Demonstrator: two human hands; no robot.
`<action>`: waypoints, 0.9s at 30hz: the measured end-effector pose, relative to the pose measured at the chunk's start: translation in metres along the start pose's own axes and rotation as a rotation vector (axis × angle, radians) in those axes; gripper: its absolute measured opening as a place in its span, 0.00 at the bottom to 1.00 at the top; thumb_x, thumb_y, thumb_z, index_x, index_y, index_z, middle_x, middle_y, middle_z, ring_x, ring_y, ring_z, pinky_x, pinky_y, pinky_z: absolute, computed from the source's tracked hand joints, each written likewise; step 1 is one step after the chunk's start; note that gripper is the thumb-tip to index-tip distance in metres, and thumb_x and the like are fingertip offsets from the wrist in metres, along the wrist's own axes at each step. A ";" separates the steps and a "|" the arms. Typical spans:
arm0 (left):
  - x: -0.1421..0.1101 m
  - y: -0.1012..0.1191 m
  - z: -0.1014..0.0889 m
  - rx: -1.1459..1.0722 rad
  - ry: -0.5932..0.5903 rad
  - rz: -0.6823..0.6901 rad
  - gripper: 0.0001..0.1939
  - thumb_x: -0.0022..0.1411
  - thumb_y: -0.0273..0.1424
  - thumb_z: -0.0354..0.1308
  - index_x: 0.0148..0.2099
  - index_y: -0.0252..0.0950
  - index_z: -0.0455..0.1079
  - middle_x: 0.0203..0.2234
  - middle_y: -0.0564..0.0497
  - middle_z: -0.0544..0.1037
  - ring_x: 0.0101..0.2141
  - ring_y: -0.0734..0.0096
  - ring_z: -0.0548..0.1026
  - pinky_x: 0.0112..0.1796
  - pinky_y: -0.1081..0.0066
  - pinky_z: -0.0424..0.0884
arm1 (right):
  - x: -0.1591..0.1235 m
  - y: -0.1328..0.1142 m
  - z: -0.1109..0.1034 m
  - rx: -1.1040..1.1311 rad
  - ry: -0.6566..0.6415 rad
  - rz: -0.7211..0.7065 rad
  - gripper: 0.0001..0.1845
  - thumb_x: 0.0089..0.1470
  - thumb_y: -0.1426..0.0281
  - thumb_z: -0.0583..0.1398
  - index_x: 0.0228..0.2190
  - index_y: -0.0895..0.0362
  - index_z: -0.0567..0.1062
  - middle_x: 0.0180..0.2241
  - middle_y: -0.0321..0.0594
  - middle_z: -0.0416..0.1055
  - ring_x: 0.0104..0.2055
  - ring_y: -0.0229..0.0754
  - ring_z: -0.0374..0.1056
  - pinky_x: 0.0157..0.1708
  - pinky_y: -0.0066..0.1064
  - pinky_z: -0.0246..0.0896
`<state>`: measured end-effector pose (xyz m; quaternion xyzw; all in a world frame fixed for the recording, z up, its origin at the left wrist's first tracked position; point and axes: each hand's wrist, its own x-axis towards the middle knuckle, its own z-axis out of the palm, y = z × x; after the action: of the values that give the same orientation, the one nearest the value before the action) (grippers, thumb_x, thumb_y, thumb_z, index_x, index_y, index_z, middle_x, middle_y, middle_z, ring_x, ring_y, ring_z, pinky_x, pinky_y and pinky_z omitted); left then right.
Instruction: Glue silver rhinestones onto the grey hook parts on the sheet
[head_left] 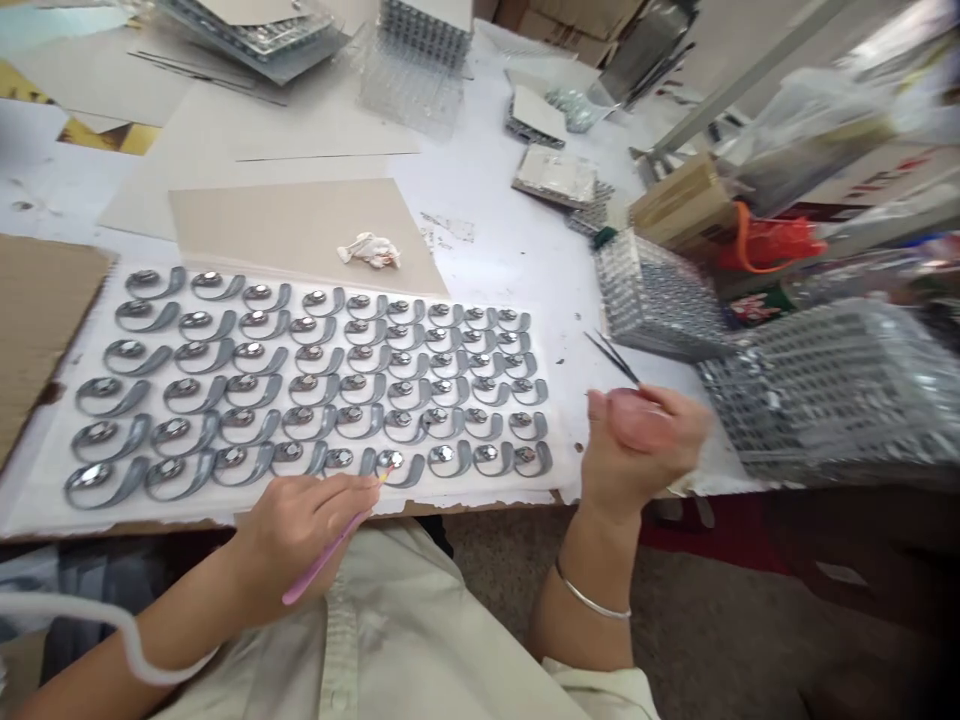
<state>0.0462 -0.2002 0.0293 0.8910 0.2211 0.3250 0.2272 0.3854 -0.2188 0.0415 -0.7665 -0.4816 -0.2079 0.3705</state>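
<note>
Pink stick [326,553] pinched by left fingers [337,495]; right fingers [660,420] curl round tweezers [611,357] near a wire rack [660,295].

Pink stick [326,555], silver swirl pcs [255,390] in rows, wht sheet [45,480].

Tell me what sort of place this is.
Probably a small handwork workshop for decorative trim: rows of silver curled ornaments laid out on a white sheet, stacked sparkling mesh sheets, and fine tweezers and a pink brush in use.

Right hand [649,435] blurred, pink brush tip [385,474] too small to tell
</note>
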 end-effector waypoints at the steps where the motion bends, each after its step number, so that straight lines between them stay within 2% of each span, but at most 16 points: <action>1: -0.001 0.000 0.000 0.024 0.016 0.009 0.16 0.60 0.15 0.53 0.50 0.29 0.67 0.41 0.44 0.80 0.40 0.69 0.79 0.40 0.72 0.79 | 0.003 0.009 -0.002 -0.111 -0.069 -0.025 0.15 0.52 0.63 0.61 0.41 0.56 0.69 0.41 0.49 0.68 0.47 0.53 0.65 0.48 0.46 0.63; 2: -0.001 0.000 0.001 0.049 0.031 0.027 0.16 0.60 0.16 0.53 0.50 0.28 0.67 0.41 0.43 0.80 0.40 0.69 0.79 0.39 0.72 0.79 | 0.005 0.016 -0.003 -0.201 -0.123 -0.033 0.11 0.54 0.67 0.58 0.41 0.57 0.71 0.42 0.50 0.69 0.47 0.53 0.65 0.49 0.46 0.62; 4: -0.001 -0.001 0.001 0.091 0.053 0.063 0.16 0.60 0.15 0.53 0.50 0.28 0.67 0.41 0.42 0.80 0.41 0.68 0.79 0.38 0.71 0.79 | 0.006 0.028 -0.002 -0.335 -0.287 -0.013 0.15 0.55 0.73 0.53 0.43 0.57 0.72 0.46 0.51 0.68 0.49 0.53 0.63 0.48 0.45 0.61; 6: 0.000 -0.002 0.001 0.128 0.065 0.109 0.16 0.60 0.15 0.52 0.49 0.28 0.67 0.39 0.43 0.80 0.38 0.68 0.80 0.35 0.72 0.79 | 0.006 0.035 0.002 -0.398 -0.411 0.016 0.17 0.54 0.74 0.52 0.45 0.57 0.73 0.48 0.50 0.67 0.48 0.54 0.62 0.45 0.44 0.61; 10: 0.004 -0.001 0.000 0.180 0.072 0.147 0.13 0.60 0.16 0.51 0.47 0.27 0.68 0.36 0.42 0.81 0.32 0.67 0.81 0.32 0.71 0.80 | 0.008 0.041 0.007 -0.438 -0.559 0.055 0.21 0.54 0.71 0.54 0.50 0.56 0.70 0.50 0.50 0.65 0.50 0.55 0.60 0.44 0.43 0.62; 14: 0.006 0.000 0.001 0.168 0.106 0.149 0.13 0.60 0.16 0.50 0.46 0.27 0.68 0.35 0.42 0.81 0.32 0.67 0.81 0.31 0.72 0.80 | 0.019 0.045 0.002 -0.378 -0.711 0.110 0.27 0.51 0.78 0.51 0.53 0.56 0.68 0.50 0.51 0.65 0.48 0.52 0.64 0.44 0.42 0.63; 16: 0.006 0.000 0.002 0.153 0.122 0.142 0.13 0.61 0.16 0.49 0.46 0.28 0.68 0.35 0.43 0.81 0.33 0.68 0.81 0.32 0.74 0.80 | 0.033 0.049 0.000 -0.347 -0.715 0.122 0.27 0.50 0.80 0.50 0.51 0.57 0.70 0.49 0.49 0.67 0.46 0.49 0.66 0.46 0.40 0.63; 19: 0.008 0.000 0.001 0.138 0.118 0.140 0.13 0.61 0.16 0.49 0.46 0.29 0.68 0.34 0.44 0.81 0.33 0.68 0.81 0.32 0.75 0.80 | 0.068 0.059 0.009 -0.356 -0.624 0.158 0.22 0.53 0.78 0.51 0.50 0.60 0.71 0.48 0.50 0.70 0.47 0.47 0.67 0.50 0.40 0.61; 22: 0.007 -0.001 0.002 0.140 0.105 0.148 0.13 0.60 0.16 0.48 0.46 0.28 0.67 0.34 0.42 0.81 0.31 0.68 0.81 0.32 0.74 0.80 | 0.108 0.071 0.038 -0.394 -0.555 0.235 0.14 0.56 0.74 0.54 0.41 0.63 0.75 0.40 0.51 0.74 0.45 0.50 0.69 0.49 0.46 0.62; 24: 0.005 -0.001 0.004 0.137 0.100 0.136 0.14 0.59 0.15 0.48 0.47 0.28 0.67 0.35 0.42 0.81 0.31 0.68 0.81 0.32 0.73 0.80 | 0.127 0.077 0.063 -0.389 -0.557 0.263 0.09 0.55 0.71 0.59 0.35 0.63 0.75 0.36 0.47 0.74 0.42 0.47 0.70 0.47 0.46 0.64; 27: -0.001 0.000 0.008 0.132 0.096 0.069 0.17 0.58 0.14 0.47 0.48 0.30 0.66 0.38 0.43 0.80 0.33 0.67 0.80 0.33 0.72 0.80 | 0.138 0.079 0.094 -0.285 -0.542 0.207 0.14 0.59 0.64 0.58 0.41 0.63 0.72 0.42 0.42 0.71 0.41 0.39 0.69 0.44 0.39 0.67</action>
<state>0.0513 -0.2024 0.0230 0.8945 0.2216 0.3597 0.1457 0.5142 -0.0867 0.0458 -0.8830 -0.4484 -0.0229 0.1367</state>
